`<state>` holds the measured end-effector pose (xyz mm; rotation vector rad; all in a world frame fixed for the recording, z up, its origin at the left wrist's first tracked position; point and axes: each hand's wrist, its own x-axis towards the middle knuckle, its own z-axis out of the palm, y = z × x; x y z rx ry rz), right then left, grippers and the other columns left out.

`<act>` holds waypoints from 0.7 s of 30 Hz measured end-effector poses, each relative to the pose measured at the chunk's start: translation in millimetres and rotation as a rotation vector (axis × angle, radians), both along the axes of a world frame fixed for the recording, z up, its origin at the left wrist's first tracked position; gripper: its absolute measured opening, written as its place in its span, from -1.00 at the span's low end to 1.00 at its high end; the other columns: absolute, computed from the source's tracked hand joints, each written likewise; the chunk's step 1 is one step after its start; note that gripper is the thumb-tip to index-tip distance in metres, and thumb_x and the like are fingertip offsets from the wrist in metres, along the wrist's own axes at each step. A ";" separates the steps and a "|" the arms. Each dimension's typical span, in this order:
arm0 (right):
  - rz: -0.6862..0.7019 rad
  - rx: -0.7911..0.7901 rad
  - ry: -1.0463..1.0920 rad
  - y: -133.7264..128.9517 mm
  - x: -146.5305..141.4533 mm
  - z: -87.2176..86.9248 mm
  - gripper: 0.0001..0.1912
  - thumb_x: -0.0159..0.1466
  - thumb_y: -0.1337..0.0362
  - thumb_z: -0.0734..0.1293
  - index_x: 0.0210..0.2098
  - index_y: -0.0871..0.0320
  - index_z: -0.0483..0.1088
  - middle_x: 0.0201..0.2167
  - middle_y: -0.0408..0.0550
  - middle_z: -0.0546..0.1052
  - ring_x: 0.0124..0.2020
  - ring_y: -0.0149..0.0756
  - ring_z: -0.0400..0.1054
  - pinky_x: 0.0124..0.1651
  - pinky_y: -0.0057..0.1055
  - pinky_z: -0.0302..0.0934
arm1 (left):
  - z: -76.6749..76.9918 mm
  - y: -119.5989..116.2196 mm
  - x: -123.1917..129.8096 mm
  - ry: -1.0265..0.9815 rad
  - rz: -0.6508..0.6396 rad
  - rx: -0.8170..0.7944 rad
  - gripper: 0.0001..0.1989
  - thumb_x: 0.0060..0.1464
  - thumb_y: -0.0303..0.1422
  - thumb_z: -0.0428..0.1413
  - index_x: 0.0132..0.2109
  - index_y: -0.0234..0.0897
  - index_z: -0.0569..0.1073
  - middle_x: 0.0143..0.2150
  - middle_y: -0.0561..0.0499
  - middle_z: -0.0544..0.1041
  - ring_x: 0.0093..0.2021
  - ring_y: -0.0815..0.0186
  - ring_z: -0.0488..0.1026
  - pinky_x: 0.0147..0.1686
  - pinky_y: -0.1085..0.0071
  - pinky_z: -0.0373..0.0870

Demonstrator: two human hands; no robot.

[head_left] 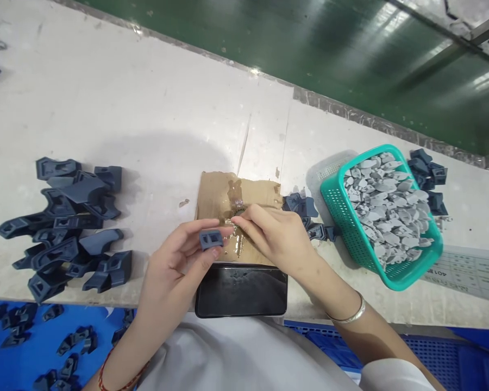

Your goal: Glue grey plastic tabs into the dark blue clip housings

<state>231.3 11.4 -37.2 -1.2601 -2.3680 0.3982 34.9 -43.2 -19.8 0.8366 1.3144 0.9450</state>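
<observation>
Between the thumb and fingers of my left hand (179, 260) is a small blue-grey molded part (211, 240) with rectangular recesses, its open side facing up. My right hand (277, 236) is just to the right of it, with thumb and index finger pinched together over a piece of brown cardboard (215, 195). Whatever sits in that pinch is too small to make out. A wet, shiny, glue-like smear (235, 190) runs down the middle of the cardboard, below my right fingertips. Below the cardboard lies a dark-screened phone (242, 291).
Several blue-grey parts (92, 190) are heaped on the left of the white table (167, 108). At right, a green basket (338, 217) holds many small grey pieces (387, 206). More parts (299, 205) lie beside it. Blue bins (36, 353) with similar parts stand below the front edge.
</observation>
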 end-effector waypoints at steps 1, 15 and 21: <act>-0.008 -0.013 0.010 -0.4 0.3 0.0 -0.64 0.57 0.20 0.21 -0.39 0.09 0.29 -0.56 -0.17 0.50 -0.55 -0.40 0.36 -0.44 -0.47 0.12 | 1.3 -0.4 1.2 0.000 0.003 -0.006 -0.80 0.28 -0.21 0.28 -0.01 -0.14 0.57 0.00 -0.07 0.75 0.01 0.13 0.70 -0.05 0.32 0.67; -0.081 -0.102 0.139 -0.1 0.5 -1.6 -0.68 0.51 0.21 0.30 -0.40 0.09 0.28 -0.56 -0.18 0.49 -0.56 -0.41 0.32 -0.45 -0.46 0.06 | -6.4 -0.7 -0.7 0.015 -0.110 0.089 -0.85 0.35 -0.27 0.21 0.01 -0.09 0.63 -0.08 0.03 0.72 -0.09 0.27 0.65 -0.06 0.44 0.59; -0.263 -0.405 0.495 -1.1 1.7 5.4 -0.67 0.45 0.16 0.39 -0.42 0.10 0.34 -0.65 -0.29 0.33 -0.61 -0.48 0.15 -0.48 -0.47 0.06 | -5.2 2.2 -0.4 0.077 -0.119 0.217 -0.84 0.30 -0.39 0.26 -0.05 -0.01 0.67 -0.03 0.08 0.68 0.05 0.28 0.59 -0.01 0.49 0.52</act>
